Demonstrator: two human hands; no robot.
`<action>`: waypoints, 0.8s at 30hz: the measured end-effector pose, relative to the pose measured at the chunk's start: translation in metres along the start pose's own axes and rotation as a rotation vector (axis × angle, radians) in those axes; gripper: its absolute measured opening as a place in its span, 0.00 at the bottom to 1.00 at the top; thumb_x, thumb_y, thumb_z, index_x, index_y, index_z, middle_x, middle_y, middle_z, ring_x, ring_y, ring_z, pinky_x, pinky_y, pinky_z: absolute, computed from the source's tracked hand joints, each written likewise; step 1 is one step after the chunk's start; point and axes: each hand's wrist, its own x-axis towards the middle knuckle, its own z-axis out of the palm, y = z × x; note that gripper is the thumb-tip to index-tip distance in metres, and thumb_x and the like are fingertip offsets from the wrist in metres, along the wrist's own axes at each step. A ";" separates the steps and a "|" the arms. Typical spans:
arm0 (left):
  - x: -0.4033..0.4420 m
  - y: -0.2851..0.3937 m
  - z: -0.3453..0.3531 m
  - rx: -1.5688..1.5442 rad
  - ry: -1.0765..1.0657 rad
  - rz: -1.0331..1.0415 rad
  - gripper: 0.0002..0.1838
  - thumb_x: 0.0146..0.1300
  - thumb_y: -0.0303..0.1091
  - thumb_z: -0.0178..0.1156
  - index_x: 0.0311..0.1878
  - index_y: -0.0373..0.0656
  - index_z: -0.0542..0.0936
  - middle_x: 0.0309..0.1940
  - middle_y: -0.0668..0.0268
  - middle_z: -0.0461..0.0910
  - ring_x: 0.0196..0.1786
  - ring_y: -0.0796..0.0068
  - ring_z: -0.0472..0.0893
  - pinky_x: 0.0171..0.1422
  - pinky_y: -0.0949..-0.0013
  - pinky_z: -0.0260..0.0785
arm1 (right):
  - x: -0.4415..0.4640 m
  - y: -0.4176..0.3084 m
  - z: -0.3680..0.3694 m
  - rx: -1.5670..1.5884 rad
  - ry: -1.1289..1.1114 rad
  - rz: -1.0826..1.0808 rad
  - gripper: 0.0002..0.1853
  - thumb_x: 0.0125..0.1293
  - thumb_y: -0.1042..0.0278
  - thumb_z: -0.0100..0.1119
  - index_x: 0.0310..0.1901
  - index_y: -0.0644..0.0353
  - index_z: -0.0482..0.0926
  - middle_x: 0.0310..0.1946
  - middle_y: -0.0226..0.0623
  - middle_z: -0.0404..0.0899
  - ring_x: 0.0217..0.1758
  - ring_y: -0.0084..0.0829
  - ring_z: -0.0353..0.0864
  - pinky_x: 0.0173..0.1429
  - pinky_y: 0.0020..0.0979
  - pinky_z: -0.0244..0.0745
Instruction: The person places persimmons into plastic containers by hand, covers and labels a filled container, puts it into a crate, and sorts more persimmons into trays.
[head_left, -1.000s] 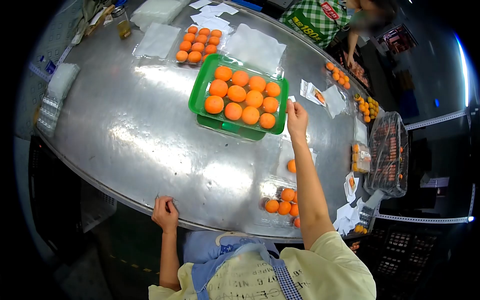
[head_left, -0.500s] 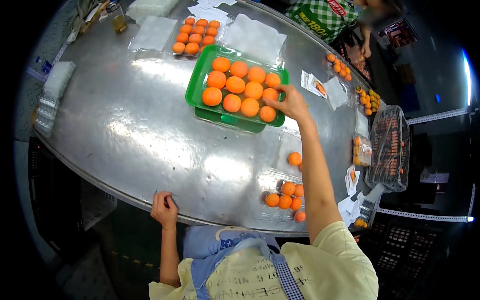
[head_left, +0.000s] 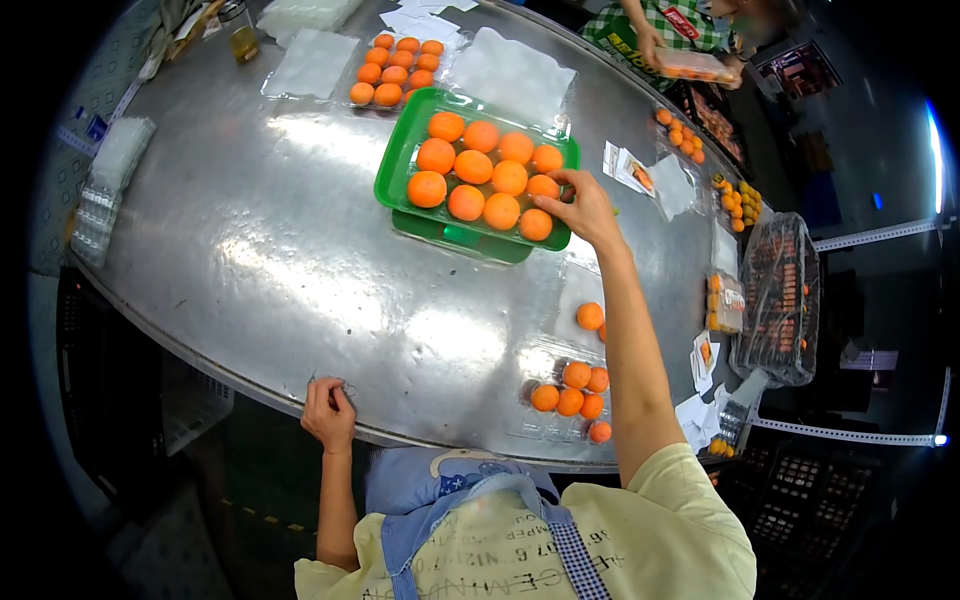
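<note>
My right hand [head_left: 588,210] reaches over the right end of a green tray [head_left: 392,165]. Thumb and fingers pinch an orange [head_left: 541,187] in the last column. Several more oranges [head_left: 474,167] sit in rows in a clear plastic tray inside the green one, which stands on a green base [head_left: 430,232]. At the table's near edge rests my left hand [head_left: 328,415], its fingers curled in; whether anything is in them is hidden. Thin dark strands show on the metal beside it.
Part-filled clear trays with oranges [head_left: 570,402] lie at the near right. Behind the green tray are a filled pack [head_left: 395,70] and white liner sheets [head_left: 512,75]. Across the metal table [head_left: 250,250], a person in a green checked apron [head_left: 640,40] holds a clear pack [head_left: 690,66].
The person across the table has brought a clear pack up in both hands. My hands and the oranges keep almost the same places.
</note>
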 end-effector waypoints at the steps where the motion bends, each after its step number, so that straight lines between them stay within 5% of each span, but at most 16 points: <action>1: 0.000 0.000 0.000 0.003 0.002 0.004 0.05 0.56 0.22 0.60 0.31 0.46 0.79 0.31 0.70 0.79 0.20 0.73 0.74 0.25 0.71 0.65 | 0.001 -0.003 0.000 -0.001 -0.011 0.015 0.28 0.49 0.57 0.75 0.49 0.63 0.79 0.39 0.36 0.80 0.36 0.27 0.77 0.42 0.29 0.74; 8: -0.001 0.000 0.000 0.021 -0.015 -0.033 0.05 0.54 0.24 0.59 0.31 0.48 0.79 0.31 0.69 0.79 0.22 0.69 0.76 0.26 0.68 0.67 | -0.001 0.015 0.005 0.305 -0.023 0.137 0.28 0.51 0.57 0.73 0.52 0.61 0.78 0.44 0.39 0.82 0.47 0.31 0.81 0.52 0.33 0.76; 17: -0.002 0.000 0.000 0.037 -0.017 0.010 0.05 0.56 0.25 0.59 0.31 0.49 0.79 0.29 0.70 0.77 0.21 0.70 0.75 0.25 0.68 0.65 | -0.089 0.019 -0.013 1.670 0.148 0.260 0.24 0.68 0.58 0.53 0.63 0.56 0.69 0.51 0.35 0.75 0.51 0.31 0.77 0.45 0.31 0.76; 24: -0.010 -0.004 0.004 0.093 -0.039 0.014 0.03 0.58 0.28 0.59 0.32 0.49 0.80 0.29 0.70 0.75 0.23 0.70 0.74 0.27 0.66 0.64 | -0.183 -0.003 -0.022 1.901 -0.015 0.295 0.24 0.74 0.48 0.42 0.63 0.56 0.65 0.47 0.36 0.73 0.28 0.24 0.64 0.21 0.20 0.57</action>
